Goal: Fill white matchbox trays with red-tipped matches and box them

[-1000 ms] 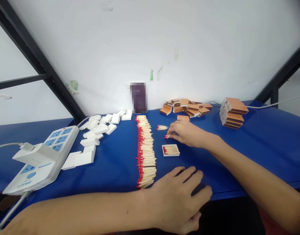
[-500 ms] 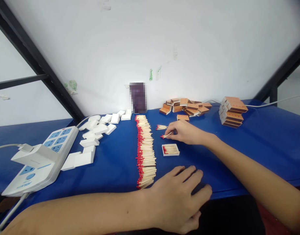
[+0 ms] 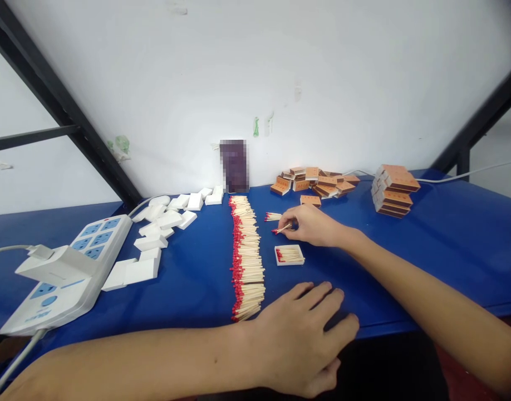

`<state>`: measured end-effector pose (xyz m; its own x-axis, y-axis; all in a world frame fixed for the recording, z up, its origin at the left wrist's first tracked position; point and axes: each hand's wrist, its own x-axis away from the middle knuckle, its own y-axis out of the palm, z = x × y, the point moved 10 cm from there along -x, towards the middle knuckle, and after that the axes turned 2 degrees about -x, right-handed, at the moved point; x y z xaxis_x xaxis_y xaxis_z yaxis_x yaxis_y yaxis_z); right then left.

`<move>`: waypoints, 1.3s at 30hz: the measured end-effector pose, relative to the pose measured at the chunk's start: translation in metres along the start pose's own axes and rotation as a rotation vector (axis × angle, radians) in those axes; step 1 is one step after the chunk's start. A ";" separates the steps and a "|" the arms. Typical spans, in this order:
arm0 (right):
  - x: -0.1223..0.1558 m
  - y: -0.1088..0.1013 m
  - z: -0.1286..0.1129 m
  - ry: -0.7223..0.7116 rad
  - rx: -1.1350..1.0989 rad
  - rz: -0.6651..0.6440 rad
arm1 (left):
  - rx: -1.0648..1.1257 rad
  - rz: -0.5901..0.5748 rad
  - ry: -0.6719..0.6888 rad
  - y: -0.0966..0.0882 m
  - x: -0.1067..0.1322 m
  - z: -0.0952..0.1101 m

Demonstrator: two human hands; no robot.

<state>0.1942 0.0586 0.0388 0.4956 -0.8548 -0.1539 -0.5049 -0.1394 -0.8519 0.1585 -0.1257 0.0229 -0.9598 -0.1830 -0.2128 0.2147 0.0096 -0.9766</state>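
Thumb and fingers of my right hand (image 3: 308,225) pinch red-tipped matches (image 3: 282,229) just above the blue tabletop; how many I cannot tell. Right behind them lies a small group of matches (image 3: 273,216). Nearer to me sits a white matchbox tray (image 3: 289,263), partly filled with matches whose heads point left. My left hand (image 3: 299,337) rests at the table's front edge, fingers spread, holding nothing. Left of the tray runs a long row of matches (image 3: 247,250), heads to the left, its near end beside my left wrist.
White matchbox trays (image 3: 152,241) lie scattered at the left, beside a power strip (image 3: 92,245) with a plugged-in adapter. Orange matchbox sleeves (image 3: 327,182) are heaped at the back, and matchboxes (image 3: 394,189) are stacked at the right. A dark pixelated object (image 3: 236,167) leans on the wall.
My right hand stays in nearly the same place, the pinched matches shifting slightly between its fingers. My left hand has not visibly moved. The whole view has shifted a little.
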 end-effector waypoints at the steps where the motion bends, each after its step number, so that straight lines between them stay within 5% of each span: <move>1: 0.000 0.000 0.000 0.001 -0.006 0.000 | 0.001 0.000 0.000 0.000 0.000 0.000; 10: 0.004 -0.006 -0.005 0.020 -0.170 -0.022 | -0.003 -0.005 0.007 0.001 -0.001 0.000; 15: 0.012 -0.002 -0.024 -0.014 -0.266 -0.166 | -0.001 0.002 0.014 0.000 0.000 0.001; 26: 0.020 -0.005 -0.037 -0.053 -0.056 -0.181 | -0.009 0.013 0.014 0.001 0.000 0.001; 39: 0.020 -0.005 -0.038 -0.059 -0.075 -0.200 | -0.011 0.011 0.016 0.000 0.000 0.000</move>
<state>0.1798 0.0233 0.0594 0.6304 -0.7761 -0.0164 -0.4423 -0.3417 -0.8292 0.1582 -0.1260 0.0231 -0.9602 -0.1675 -0.2234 0.2228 0.0227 -0.9746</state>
